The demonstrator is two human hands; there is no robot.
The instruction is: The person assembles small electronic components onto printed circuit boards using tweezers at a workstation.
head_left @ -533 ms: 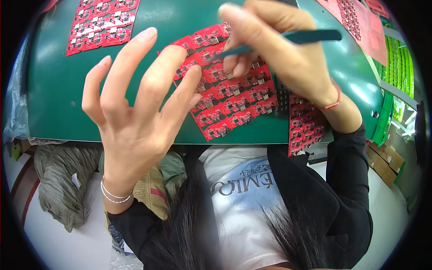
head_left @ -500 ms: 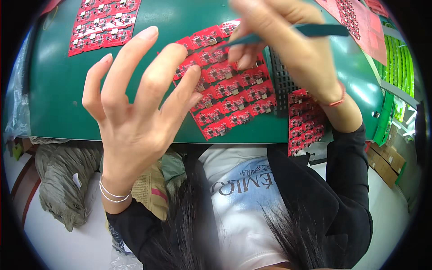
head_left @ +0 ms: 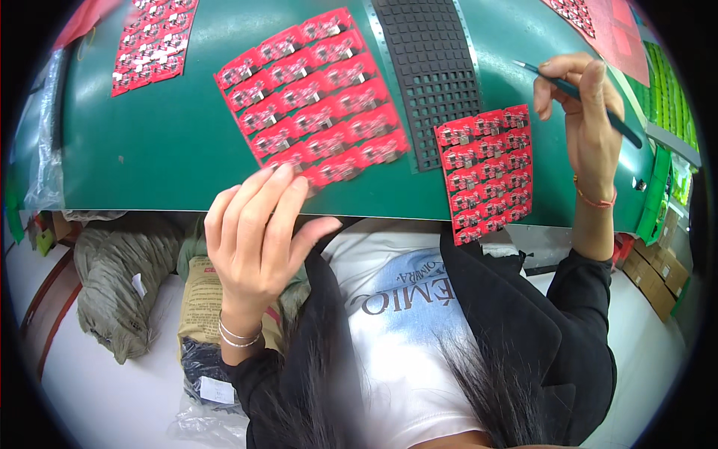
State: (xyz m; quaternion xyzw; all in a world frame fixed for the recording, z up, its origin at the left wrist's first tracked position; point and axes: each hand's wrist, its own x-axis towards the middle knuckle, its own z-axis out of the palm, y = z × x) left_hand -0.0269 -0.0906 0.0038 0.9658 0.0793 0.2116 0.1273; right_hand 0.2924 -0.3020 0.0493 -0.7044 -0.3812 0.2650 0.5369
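Red circuit board point(head_left: 314, 97) has shifted left on the green desk point(head_left: 164, 150), apart from the black gridded sheet point(head_left: 430, 60); the left hand point(head_left: 258, 236), fingers loose and thumb apart, touches its near corner. The right hand point(head_left: 592, 112), gripping tweezers point(head_left: 624, 128), has withdrawn, so tool work seems paused.

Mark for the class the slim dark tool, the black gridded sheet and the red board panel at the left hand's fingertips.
Slim dark tool point(head_left: 624, 129): head view, on its rear end.
Black gridded sheet point(head_left: 431, 58): head view, near its middle.
Red board panel point(head_left: 315, 97): head view, on its middle.
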